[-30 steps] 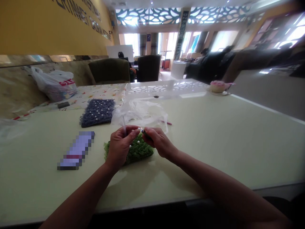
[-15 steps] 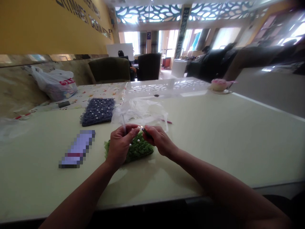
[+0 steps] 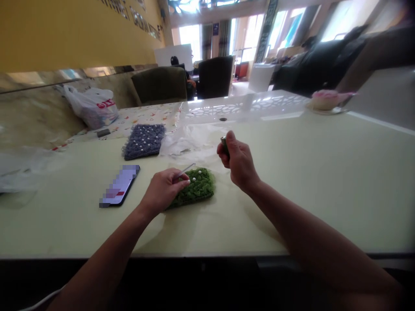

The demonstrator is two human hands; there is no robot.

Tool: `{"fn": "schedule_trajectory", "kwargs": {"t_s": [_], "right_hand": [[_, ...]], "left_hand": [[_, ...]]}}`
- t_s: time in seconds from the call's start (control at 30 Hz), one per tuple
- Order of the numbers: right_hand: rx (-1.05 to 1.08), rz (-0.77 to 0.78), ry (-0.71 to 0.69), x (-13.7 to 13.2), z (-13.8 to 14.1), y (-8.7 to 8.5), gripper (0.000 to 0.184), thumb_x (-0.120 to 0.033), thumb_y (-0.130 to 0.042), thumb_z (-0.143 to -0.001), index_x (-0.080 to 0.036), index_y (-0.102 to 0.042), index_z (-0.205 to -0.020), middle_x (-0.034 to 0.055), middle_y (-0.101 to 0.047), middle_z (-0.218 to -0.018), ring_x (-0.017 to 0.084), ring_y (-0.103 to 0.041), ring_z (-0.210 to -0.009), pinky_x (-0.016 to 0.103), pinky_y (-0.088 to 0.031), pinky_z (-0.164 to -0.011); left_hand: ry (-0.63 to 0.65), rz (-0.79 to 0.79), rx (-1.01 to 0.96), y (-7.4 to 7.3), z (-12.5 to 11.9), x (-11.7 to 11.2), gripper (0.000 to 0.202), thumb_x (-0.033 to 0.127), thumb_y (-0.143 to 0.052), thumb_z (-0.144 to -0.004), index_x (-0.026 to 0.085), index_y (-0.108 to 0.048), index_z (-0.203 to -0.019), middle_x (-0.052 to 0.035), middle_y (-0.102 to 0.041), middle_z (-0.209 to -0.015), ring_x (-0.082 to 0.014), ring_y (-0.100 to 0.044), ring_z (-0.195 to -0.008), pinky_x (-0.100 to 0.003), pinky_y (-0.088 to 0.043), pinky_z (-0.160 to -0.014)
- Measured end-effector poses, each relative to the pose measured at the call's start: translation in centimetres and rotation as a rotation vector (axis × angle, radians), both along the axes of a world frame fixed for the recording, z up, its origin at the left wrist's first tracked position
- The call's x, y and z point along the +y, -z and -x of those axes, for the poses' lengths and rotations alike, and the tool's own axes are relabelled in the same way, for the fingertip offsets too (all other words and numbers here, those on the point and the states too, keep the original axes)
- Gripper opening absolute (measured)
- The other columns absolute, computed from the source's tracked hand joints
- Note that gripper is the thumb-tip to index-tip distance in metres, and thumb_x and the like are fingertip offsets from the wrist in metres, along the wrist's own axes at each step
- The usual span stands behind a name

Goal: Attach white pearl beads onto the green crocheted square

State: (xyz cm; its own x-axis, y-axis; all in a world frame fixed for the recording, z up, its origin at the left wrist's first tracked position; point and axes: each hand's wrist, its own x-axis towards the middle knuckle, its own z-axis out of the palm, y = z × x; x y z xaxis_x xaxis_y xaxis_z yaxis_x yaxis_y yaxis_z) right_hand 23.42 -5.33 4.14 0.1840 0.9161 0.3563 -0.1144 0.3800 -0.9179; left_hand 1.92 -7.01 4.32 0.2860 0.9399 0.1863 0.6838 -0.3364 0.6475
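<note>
Here's the green ruffled piece [image 3: 202, 188], lying toward the near edge of the surface [image 3: 324, 194], left of its middle; your left hand [image 3: 167, 185] grips a thin pale stick [image 3: 187, 169], a white bead [image 3: 188, 182] at the thumb tip. Bead-setting looks in hand, so the next move calls for a steady pinch! Your right hand [image 3: 240, 160], raised beyond the piece's right side, closes around a small dark cylinder [image 3: 224, 146]. Toward the far-left corner sits the blue beaded piece [image 3: 145, 140].

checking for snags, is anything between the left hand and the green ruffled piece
Nothing visible. The left hand reaches over the left part of the green ruffled piece, holding a pale stick; the crumpled plastic lies beyond the piece, not between them.
</note>
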Motion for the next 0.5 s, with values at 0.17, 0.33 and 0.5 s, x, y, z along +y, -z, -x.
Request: {"fn": "schedule_trajectory", "kwargs": {"t_s": [0.17, 0.33, 0.5], "right_hand": [[-0.018, -0.026, 0.018, -0.2, 0.1, -0.3, 0.058, -0.066, -0.045, -0.09, -0.018, -0.051, -0.059, -0.0036, -0.037, -0.051, 0.005, -0.029, -0.042, 0.024, -0.019, -0.041], [-0.006, -0.018, 0.024, -0.2, 0.0, -0.4, 0.059, -0.068, -0.044, -0.089, -0.018, -0.051, -0.059, -0.0036, -0.038, -0.051, 0.005, -0.029, -0.042, 0.024, -0.019, -0.04], [0.014, -0.01, 0.006, -0.3, 0.1, -0.5, 0.06, -0.07, -0.045, -0.087, -0.018, -0.051, -0.058, -0.0038, -0.037, -0.05, 0.005, -0.029, -0.042, 0.024, -0.018, -0.04]], "left_hand": [[0.04, -0.039, 0.134, 1.1, -0.7, -0.1, 0.012, 0.029, -0.065, -0.08, 0.02, -0.072, -0.081, -0.0005, -0.067, -0.078, -0.0146, -0.057, -0.069, -0.026, -0.04, -0.067], [0.049, -0.059, 0.307, 1.5, -1.2, -0.2, 0.011, 0.025, -0.06, -0.083, 0.02, -0.071, -0.083, -0.0015, -0.068, -0.087, -0.0167, -0.06, -0.075, -0.028, -0.039, -0.068], [0.031, -0.106, 0.449, 1.8, -1.2, -0.3, 0.014, 0.026, -0.057, -0.086, 0.02, -0.07, -0.085, -0.003, -0.068, -0.09, -0.0192, -0.061, -0.079, -0.029, -0.038, -0.068]]}}
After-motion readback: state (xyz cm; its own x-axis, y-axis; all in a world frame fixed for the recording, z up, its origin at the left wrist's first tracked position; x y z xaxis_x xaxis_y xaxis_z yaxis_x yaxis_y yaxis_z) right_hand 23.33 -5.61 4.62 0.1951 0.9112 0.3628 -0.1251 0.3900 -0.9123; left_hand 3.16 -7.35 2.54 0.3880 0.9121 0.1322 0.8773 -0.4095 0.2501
